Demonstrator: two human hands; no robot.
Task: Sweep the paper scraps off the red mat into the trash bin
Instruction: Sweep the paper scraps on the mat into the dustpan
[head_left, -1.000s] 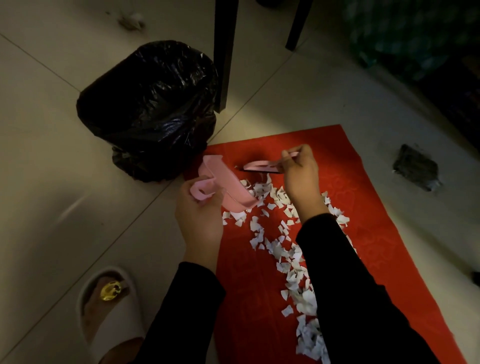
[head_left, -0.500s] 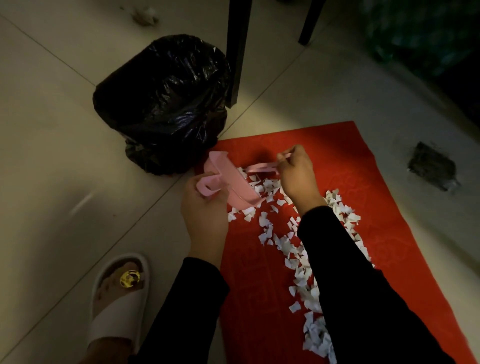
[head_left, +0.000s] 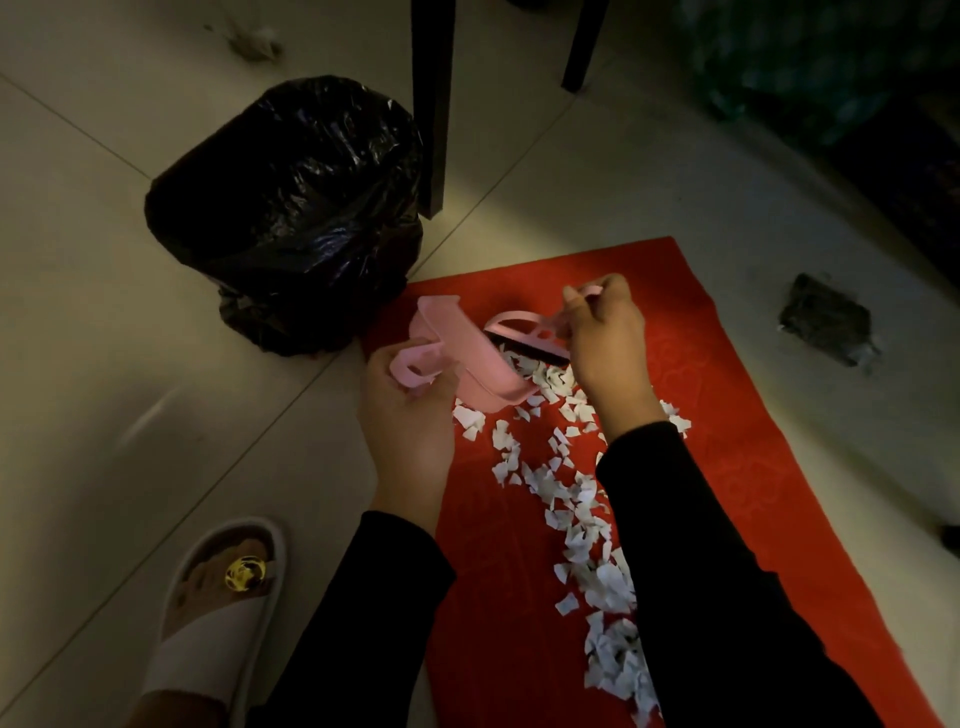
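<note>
A red mat (head_left: 727, 467) lies on the pale tiled floor (head_left: 104, 338), and a long trail of white paper scraps (head_left: 576, 499) runs down its middle, from just under the hands toward the near edge, partly hidden by the right sleeve (head_left: 727, 597). The black-bagged trash bin (head_left: 291, 208) stands on the tiles just beyond the mat's far left corner, touching or almost touching it — its mouth faces away, so what it holds cannot be told. A dark furniture leg (head_left: 434, 104) comes down right beside the bin, with a second leg (head_left: 584, 41) farther right.

The left hand (head_left: 410, 410) curls its fingers round the handle of a pink dustpan (head_left: 467, 364), tilted with its lip on the mat at the top of the scrap trail; a few scraps lie at that lip. The right hand (head_left: 605, 338) pinches the handle of a small pink brush (head_left: 524, 332), whose dark bristles sit just beyond the pan's mouth, above the first scraps.

A foot in a white slipper (head_left: 218, 613) with a gold ornament rests on the tiles at the left. A dark crumpled scrap (head_left: 826, 322) lies on the floor to the right of the mat, and a tuft of lint (head_left: 249, 41) sits far back.
</note>
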